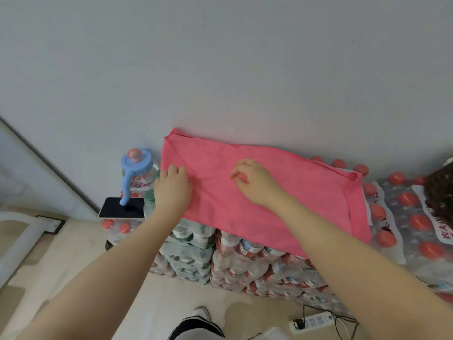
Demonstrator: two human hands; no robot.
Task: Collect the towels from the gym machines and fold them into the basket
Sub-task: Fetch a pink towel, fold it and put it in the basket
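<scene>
Your pink towel (264,192) lies spread flat across the top of the stacked shrink-wrapped packs of bottled water (245,263), its far edge against the grey wall (220,69). The near edge hangs slightly over the front of the stack. The right end shows a turned-over corner and a doubled layer along that side.

Your left hand (172,190) rests on the towel's left edge, fingers curled over the cloth at that edge; whether they pinch it or only press it cannot be told. Your right hand (252,181) sits near the middle of the towel, fingers bent with thumb and forefinger drawn together on the fabric, apparently pinching it. A ring (253,163) shows on one finger of that hand.

Labels: the packs under the towel carry red-and-white bottle labels; those at the left carry green-and-white ones. The print on both is too small to read. To the right, a further pack of red-capped bottles (416,224) carries a white band with red characters, only partly visible and not legible.

Left of the towel stands a large water bottle (144,177) fitted with a blue pump dispenser (133,168) with a pink button. A smartphone (122,207), screen dark, lies beside it on a lower pack. A dark woven item (441,190) sits at the right edge of view, identity uncertain.

On the floor near your shoe (202,312) lies a white power strip (312,322) with black cables.
</scene>
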